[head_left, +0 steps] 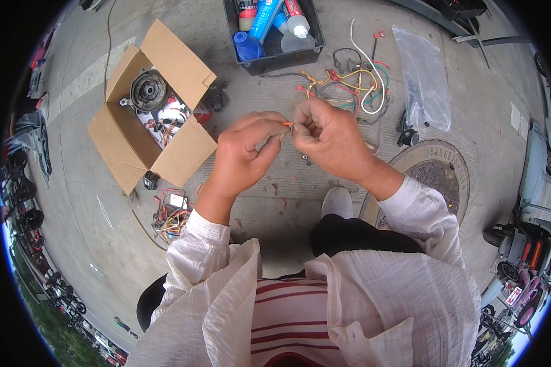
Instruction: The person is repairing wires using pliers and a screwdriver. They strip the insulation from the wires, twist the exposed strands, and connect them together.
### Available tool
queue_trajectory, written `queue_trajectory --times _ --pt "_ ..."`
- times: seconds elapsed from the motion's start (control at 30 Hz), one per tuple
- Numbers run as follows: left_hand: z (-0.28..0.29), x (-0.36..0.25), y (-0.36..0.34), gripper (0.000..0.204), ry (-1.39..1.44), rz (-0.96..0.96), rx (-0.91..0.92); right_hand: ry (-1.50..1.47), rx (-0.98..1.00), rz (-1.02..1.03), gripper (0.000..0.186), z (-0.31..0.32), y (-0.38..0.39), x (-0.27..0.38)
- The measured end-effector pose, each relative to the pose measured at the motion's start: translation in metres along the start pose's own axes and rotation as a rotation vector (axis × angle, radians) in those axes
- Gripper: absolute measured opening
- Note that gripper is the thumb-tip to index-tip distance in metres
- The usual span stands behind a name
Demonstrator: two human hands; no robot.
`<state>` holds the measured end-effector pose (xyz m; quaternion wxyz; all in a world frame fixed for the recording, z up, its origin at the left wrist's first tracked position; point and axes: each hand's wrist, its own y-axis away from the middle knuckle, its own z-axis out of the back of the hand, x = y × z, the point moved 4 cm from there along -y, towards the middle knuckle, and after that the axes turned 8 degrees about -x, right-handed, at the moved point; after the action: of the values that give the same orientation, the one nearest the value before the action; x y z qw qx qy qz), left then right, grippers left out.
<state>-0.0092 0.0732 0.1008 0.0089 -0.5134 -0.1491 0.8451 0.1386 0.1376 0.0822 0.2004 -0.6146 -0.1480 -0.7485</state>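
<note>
My left hand (245, 150) and my right hand (333, 137) meet in front of me above the pavement. Both are closed in a pinch. Between their fingertips shows a short orange-red piece of wire (287, 123), its ends hidden by the fingers. Just beyond my right hand lies a loose tangle of wires (349, 82) in yellow, red, green and black, with a white cable (382, 79) looped over it. Small reddish scraps (283, 202) are scattered on the ground below my hands.
To the left stands an opened cardboard box (119, 140) holding a round metal part (149, 90). Ahead is a black bin (281, 62) of bottles and tubes. A clear plastic bag (423, 79) and a manhole cover (438, 174) lie right. Another wire bundle (172, 214) sits nearer left.
</note>
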Motion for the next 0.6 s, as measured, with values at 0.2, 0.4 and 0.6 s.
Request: queue_trajectory --times 0.2,0.4,0.6 --pt "-0.0008 -0.0002 -0.0002 0.017 -0.006 0.016 -0.005 0.007 -0.006 -0.001 0.016 0.0003 0.0008 -0.0006" --pt "0.001 -0.0017 -0.0022 0.017 -0.031 -0.044 0.0 0.014 -0.015 0.01 0.016 0.0 0.0011 0.0002" --pt "0.0018 -0.0036 -0.0042 0.017 -0.032 -0.055 0.002 0.047 -0.019 0.035 0.017 0.001 0.0 0.0021"
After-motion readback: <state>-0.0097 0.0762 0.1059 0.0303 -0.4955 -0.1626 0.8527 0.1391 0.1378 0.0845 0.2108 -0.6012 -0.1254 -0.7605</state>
